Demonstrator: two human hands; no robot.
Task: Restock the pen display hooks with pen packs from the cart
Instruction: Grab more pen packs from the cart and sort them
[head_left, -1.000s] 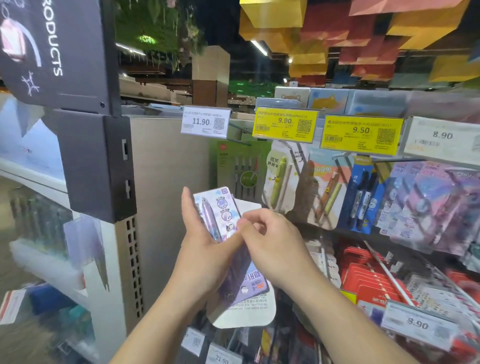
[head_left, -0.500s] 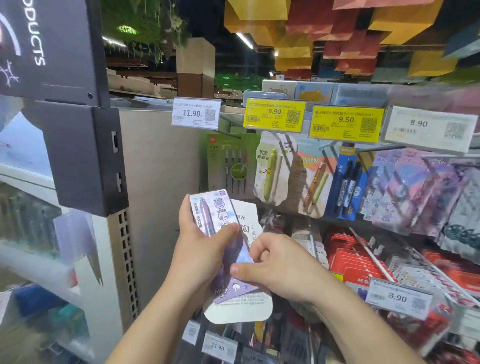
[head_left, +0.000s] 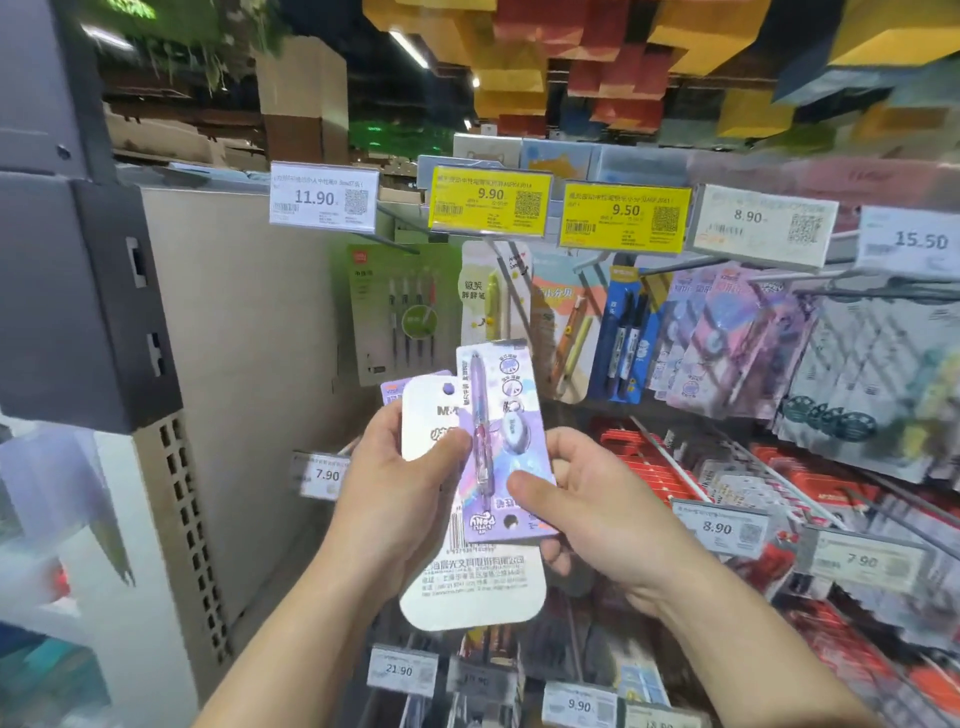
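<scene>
Left hand (head_left: 400, 499) grips a stack of pen packs, thumb curled over the face of the white-backed pack (head_left: 470, 582), fingers hidden behind it. Right hand (head_left: 592, 514) pinches the purple pen pack (head_left: 501, 441), thumb on its front lower right, other fingers behind; this pack sits upside down, overlapping the white pack's right edge, its hang hole at the bottom. Both packs are held in open air below the yellow 9.90 price tag (head_left: 491, 200), apart from the hanging stock. Green pen pack (head_left: 397, 312) hangs just left below that tag; beige side panel (head_left: 244, 364) farther left, with free room in between
</scene>
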